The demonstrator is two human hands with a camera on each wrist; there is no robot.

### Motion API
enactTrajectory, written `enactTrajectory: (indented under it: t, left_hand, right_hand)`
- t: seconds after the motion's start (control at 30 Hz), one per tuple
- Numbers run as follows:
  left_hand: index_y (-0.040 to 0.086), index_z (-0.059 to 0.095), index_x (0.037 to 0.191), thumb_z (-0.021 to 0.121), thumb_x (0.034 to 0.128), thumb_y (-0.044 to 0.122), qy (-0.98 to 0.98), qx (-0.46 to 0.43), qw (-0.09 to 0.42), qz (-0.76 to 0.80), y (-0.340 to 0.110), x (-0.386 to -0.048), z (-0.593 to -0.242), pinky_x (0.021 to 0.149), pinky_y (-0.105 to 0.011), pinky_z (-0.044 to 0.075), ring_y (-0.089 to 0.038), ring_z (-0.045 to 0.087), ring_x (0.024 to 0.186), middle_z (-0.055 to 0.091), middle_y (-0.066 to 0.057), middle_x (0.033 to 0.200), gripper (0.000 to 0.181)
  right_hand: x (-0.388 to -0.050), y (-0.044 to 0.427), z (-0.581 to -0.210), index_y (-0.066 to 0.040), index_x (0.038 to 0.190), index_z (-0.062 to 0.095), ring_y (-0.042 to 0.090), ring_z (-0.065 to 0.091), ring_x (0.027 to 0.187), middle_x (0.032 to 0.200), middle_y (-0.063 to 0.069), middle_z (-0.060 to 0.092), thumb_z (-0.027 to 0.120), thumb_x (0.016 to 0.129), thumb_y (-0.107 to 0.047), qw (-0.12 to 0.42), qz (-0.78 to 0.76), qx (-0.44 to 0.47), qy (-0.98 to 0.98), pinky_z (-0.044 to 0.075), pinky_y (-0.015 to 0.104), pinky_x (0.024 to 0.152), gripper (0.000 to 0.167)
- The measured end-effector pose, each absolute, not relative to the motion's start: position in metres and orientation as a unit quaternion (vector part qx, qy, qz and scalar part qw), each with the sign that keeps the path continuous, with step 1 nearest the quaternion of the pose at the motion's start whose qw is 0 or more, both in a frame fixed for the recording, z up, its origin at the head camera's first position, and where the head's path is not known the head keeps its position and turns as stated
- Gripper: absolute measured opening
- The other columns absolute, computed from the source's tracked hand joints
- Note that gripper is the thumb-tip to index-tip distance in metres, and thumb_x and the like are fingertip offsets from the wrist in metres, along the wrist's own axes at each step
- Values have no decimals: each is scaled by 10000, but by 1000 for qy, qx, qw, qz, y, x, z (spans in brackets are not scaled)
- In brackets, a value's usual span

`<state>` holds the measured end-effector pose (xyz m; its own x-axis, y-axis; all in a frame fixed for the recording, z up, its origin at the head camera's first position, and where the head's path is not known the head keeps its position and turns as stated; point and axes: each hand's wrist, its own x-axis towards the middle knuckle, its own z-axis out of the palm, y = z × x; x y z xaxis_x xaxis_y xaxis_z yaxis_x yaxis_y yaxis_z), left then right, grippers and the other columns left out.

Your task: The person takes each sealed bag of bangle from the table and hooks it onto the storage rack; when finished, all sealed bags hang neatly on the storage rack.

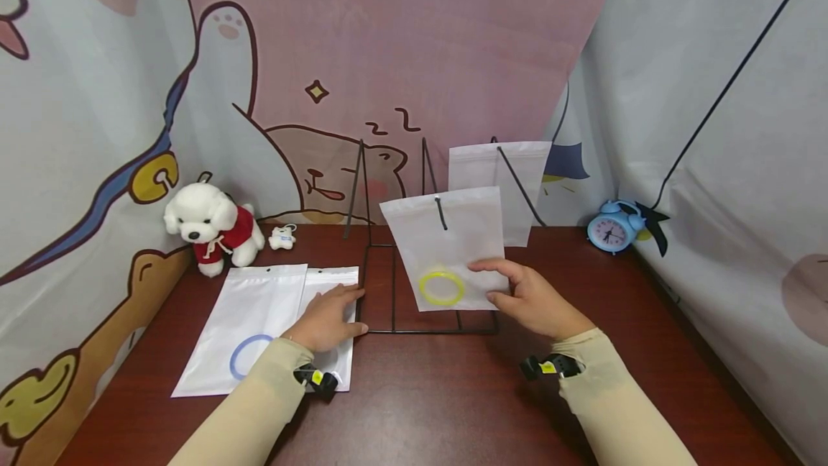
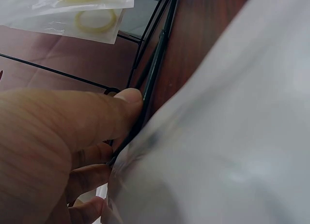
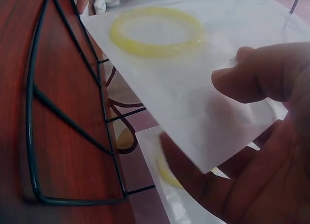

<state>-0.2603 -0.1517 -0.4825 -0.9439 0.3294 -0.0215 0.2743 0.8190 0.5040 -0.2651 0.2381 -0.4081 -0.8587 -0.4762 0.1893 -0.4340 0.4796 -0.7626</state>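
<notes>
A white bag (image 1: 446,236) with a yellow ring (image 1: 442,288) hangs tilted on a hook of the black wire rack (image 1: 427,332). My right hand (image 1: 537,300) is at its lower right edge, one digit over the front. In the right wrist view, the right hand's (image 3: 261,117) digits lie on both sides of the bag (image 3: 232,21). My left hand (image 1: 330,318) grips the rack's front left corner; in the left wrist view, thumb and fingers of the left hand (image 2: 58,137) curl about the wire (image 2: 157,59).
Two white bags lie at the left, one (image 1: 220,322) showing a blue ring (image 1: 249,354). Another white bag (image 1: 504,164) hangs on the rack's back right hook. A toy dog (image 1: 213,221) and small white figure (image 1: 282,237) stand back left, a blue clock (image 1: 611,229) back right.
</notes>
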Motion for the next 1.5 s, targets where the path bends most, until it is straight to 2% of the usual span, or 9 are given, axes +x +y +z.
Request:
enactTrajectory:
  t: [0.27, 0.37, 0.53, 0.73, 0.87, 1.07, 1.27, 1.4, 1.5]
  left_hand:
    - [33, 525, 1540, 788, 939, 302, 951, 158, 55, 259, -151, -260, -482, 1252, -720, 154, -439, 296, 1571, 450, -165, 1640, 709]
    - [28, 526, 1537, 789, 938, 293, 951, 159, 55, 261, -151, -261, -482, 1250, -724, 154, -441, 297, 1570, 451, -169, 1638, 706]
    - [29, 529, 1535, 785, 941, 291, 951, 158, 54, 261, -152, -260, -481, 1249, -725, 156, -438, 304, 1568, 454, -165, 1637, 698]
    - [29, 530, 1534, 784, 941, 294, 951, 159, 54, 260, -152, -260, -481, 1249, -723, 162, -437, 306, 1568, 454, -164, 1637, 698]
    - [27, 526, 1536, 783, 944, 291, 951, 158, 55, 260, -152, -260, -481, 1251, -719, 160, -436, 304, 1569, 451, -166, 1639, 697]
    - [26, 528, 1535, 785, 944, 283, 950, 157, 56, 264, -151, -259, -480, 1251, -720, 160, -439, 304, 1568, 453, -169, 1637, 693]
    - [30, 527, 1537, 786, 943, 287, 951, 156, 57, 262, -151, -259, -480, 1252, -720, 159, -437, 303, 1570, 455, -167, 1636, 697]
    - [34, 521, 1543, 785, 945, 289, 951, 155, 60, 262, -151, -259, -481, 1255, -716, 154, -434, 297, 1573, 453, -163, 1639, 701]
    - [35, 526, 1539, 789, 941, 287, 950, 157, 59, 262, -151, -259, -481, 1251, -722, 158, -439, 303, 1569, 458, -165, 1635, 701]
  right_hand:
    - [-267, 240, -410, -267, 1444, 605, 249, 601, 1039, 1399, 104, 616, 711, 930, 39, 10, -417, -259, 871, 530, 247, 744, 607]
    - [-267, 240, -410, -263, 1459, 588, 261, 608, 1019, 1391, 130, 608, 696, 924, 60, 14, -425, -256, 868, 562, 260, 726, 635]
    - [-267, 239, -409, -264, 1475, 579, 225, 631, 744, 1356, 174, 598, 651, 932, 77, 33, -444, -237, 864, 611, 313, 608, 645]
    - [-268, 238, -410, -263, 1479, 607, 232, 579, 529, 1443, 132, 590, 646, 965, 45, 23, -450, -219, 865, 646, 417, 634, 601]
    - [-267, 238, -409, -265, 1482, 609, 166, 510, 473, 1307, 132, 632, 645, 978, 27, 17, -453, -213, 865, 640, 442, 621, 584]
    - [-266, 238, -409, -215, 1492, 604, 136, 447, 445, 1142, 173, 629, 633, 986, 45, 6, -482, -220, 848, 582, 342, 527, 569]
    - [-265, 237, -408, -196, 1508, 580, 149, 460, 422, 742, 133, 563, 623, 980, 73, -20, -497, -234, 835, 451, 281, 421, 594]
    - [-263, 235, -406, -186, 1508, 576, 148, 444, 399, 549, 63, 485, 622, 977, 76, -37, -506, -238, 828, 427, 285, 398, 593]
    - [-261, 232, -405, -137, 1523, 557, 163, 528, 462, 745, 110, 590, 615, 976, 94, -42, -529, -244, 812, 532, 278, 473, 597]
